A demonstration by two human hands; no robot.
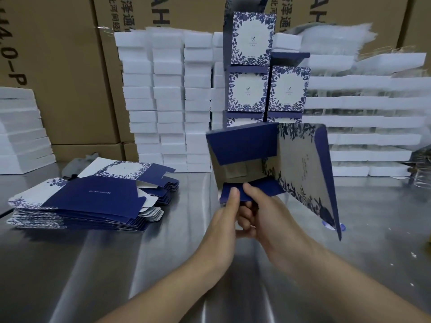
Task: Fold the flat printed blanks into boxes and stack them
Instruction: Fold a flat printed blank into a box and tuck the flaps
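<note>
Half-folded box (300, 159) sits over the surface (140, 264), gripped by both my hands: left hand (221, 227) and right hand (270, 217) pinch its blue bottom flaps, thumbs on top. Flat blanks (93, 199) lie stacked to the left. Farther back, finished boxes (251, 92) stand stacked beside white foam blocks (168, 101).

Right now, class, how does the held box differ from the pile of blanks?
The held box is opened and hollow; the pile of blanks lies flat. The held box is one piece, pinched by the left hand and right hand; the pile of blanks is many, untouched on the table. Both show navy panels and blue floral print.
</note>
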